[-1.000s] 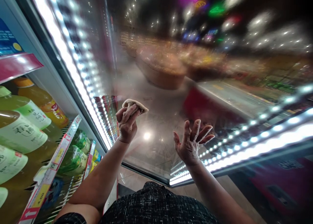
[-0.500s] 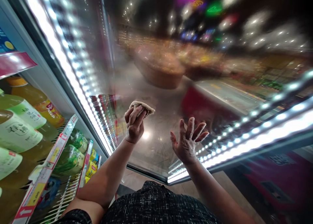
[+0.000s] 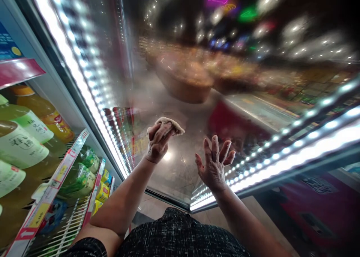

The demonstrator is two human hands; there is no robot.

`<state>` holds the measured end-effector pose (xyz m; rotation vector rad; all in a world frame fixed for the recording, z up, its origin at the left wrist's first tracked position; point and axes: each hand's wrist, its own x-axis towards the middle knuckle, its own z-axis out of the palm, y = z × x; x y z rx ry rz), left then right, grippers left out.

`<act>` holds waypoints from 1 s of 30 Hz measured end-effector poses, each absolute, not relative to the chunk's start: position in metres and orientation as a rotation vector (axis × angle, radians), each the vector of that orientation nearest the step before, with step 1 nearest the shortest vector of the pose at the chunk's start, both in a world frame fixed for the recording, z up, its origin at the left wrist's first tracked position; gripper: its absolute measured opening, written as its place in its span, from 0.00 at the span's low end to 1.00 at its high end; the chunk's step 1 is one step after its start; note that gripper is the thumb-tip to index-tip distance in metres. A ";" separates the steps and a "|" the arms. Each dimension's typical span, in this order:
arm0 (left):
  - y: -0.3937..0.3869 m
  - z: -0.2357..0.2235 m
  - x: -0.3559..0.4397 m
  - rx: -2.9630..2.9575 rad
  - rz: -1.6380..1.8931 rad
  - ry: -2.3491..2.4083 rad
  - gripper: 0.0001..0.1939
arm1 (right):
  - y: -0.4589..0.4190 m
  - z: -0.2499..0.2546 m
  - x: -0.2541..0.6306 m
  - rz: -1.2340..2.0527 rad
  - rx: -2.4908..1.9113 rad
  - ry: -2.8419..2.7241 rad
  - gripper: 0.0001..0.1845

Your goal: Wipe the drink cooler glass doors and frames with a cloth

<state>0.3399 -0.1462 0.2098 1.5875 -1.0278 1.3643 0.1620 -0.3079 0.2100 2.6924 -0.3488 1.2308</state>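
A large glass door (image 3: 174, 174) of a lit drinks cooler spans the view in front of me. My left hand (image 3: 158, 142) is closed round a folded beige cloth (image 3: 173, 125), which lies against the glass or just above it. Fingers spread and holding nothing, my right hand (image 3: 214, 163) is at the glass nearer the right edge; I cannot tell whether it touches. A bright light spot reflects in the glass between the two hands.
Bright LED strips (image 3: 281, 167) run along the door's edges. On the left, cooler shelves hold several drink bottles (image 3: 26, 146) behind a price rail (image 3: 53, 186). Through the glass, a round tub (image 3: 185, 81) of goods shows blurred. A magenta panel (image 3: 312, 208) is at lower right.
My left hand has shifted slightly to the right with the cloth. My right hand has moved a little to the left, fingers still spread. The view has tilted slightly.
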 end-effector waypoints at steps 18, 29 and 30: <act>-0.175 0.218 0.311 1.516 1.316 -0.855 0.16 | -0.326 0.220 0.144 1.269 2.634 -0.169 0.43; -0.178 0.228 0.305 1.585 1.395 -0.917 0.16 | -0.341 0.227 0.131 1.262 2.654 -0.061 0.43; -0.179 0.230 0.303 1.564 1.395 -0.874 0.15 | -0.342 0.227 0.130 1.262 2.656 -0.066 0.43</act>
